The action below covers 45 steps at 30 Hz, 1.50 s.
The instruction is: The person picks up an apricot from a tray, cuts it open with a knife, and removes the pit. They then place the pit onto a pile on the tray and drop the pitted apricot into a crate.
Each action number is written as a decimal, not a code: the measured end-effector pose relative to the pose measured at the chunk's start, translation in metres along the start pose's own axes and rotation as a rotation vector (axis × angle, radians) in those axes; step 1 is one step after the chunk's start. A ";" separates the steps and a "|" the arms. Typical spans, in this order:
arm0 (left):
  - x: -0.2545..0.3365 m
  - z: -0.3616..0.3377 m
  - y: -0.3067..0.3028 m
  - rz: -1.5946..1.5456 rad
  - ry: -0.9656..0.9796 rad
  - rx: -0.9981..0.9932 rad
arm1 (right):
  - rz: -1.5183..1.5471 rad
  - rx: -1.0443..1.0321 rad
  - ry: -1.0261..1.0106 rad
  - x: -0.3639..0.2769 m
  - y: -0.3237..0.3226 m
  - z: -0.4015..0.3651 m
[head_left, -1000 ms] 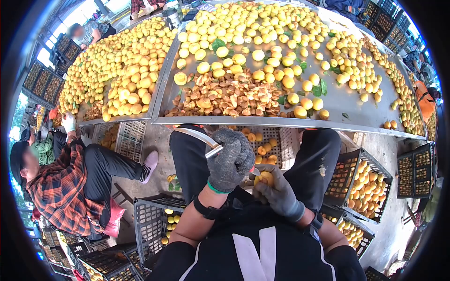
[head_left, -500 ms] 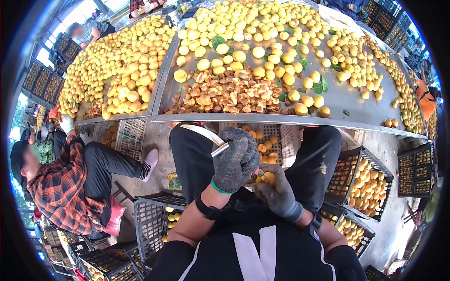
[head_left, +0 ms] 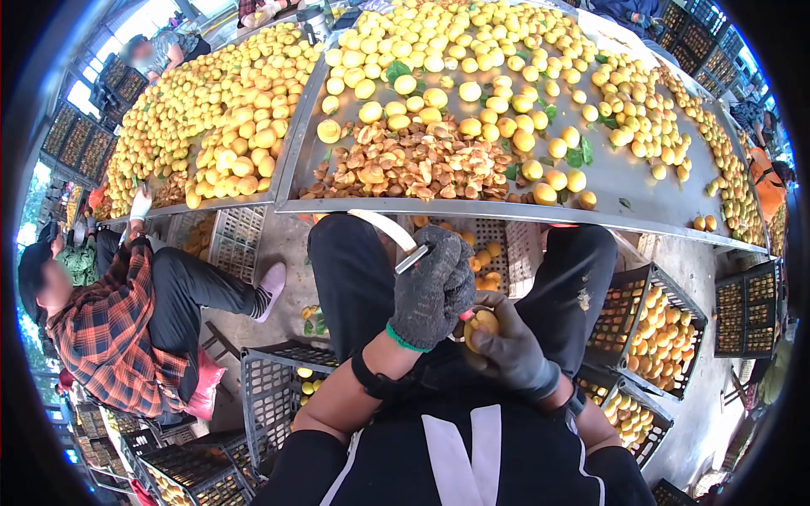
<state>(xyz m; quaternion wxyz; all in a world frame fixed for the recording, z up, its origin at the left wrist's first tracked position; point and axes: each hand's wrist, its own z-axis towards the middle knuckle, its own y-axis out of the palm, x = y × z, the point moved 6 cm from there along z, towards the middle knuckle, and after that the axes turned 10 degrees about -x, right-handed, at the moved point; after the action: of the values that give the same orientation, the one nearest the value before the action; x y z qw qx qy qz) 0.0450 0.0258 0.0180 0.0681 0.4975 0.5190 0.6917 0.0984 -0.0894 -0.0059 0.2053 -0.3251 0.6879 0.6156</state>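
Over my lap, my left hand point(head_left: 434, 287), in a dark knit glove with a green cuff, is closed round a curved knife point(head_left: 384, 226). Its blade points up and left toward the table edge, and most of the handle is hidden in the fist. My right hand point(head_left: 513, 347), in a grey coated glove, grips a yellow apricot point(head_left: 483, 324) between thumb and fingers. The two hands are close together, with the red handle end right at the fruit. Beyond them, a heap of brownish cut fruit pieces point(head_left: 422, 160) lies at the front of the metal table point(head_left: 624, 177).
Whole apricots point(head_left: 456, 38) and green leaves spread across the tabletop. Crates of fruit stand at both sides, including a black crate point(head_left: 654, 329) at right and another point(head_left: 274, 396) at left. A person in a plaid shirt point(head_left: 110, 329) sits on the left.
My left hand with the knife has shifted slightly right, and the blade tip now reaches the table edge. The apricot has turned in my right hand. The neighbour's gloved hand has moved right.
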 end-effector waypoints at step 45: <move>0.012 0.017 -0.129 -0.394 0.029 -0.030 | -0.047 0.365 0.110 0.023 -0.124 0.063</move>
<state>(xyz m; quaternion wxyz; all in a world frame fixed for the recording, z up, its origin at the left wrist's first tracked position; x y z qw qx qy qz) -0.0029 0.1023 -0.0765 0.2023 0.3751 0.5968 0.6798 0.1619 -0.0363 -0.1196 0.2374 -0.3317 0.7904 0.4570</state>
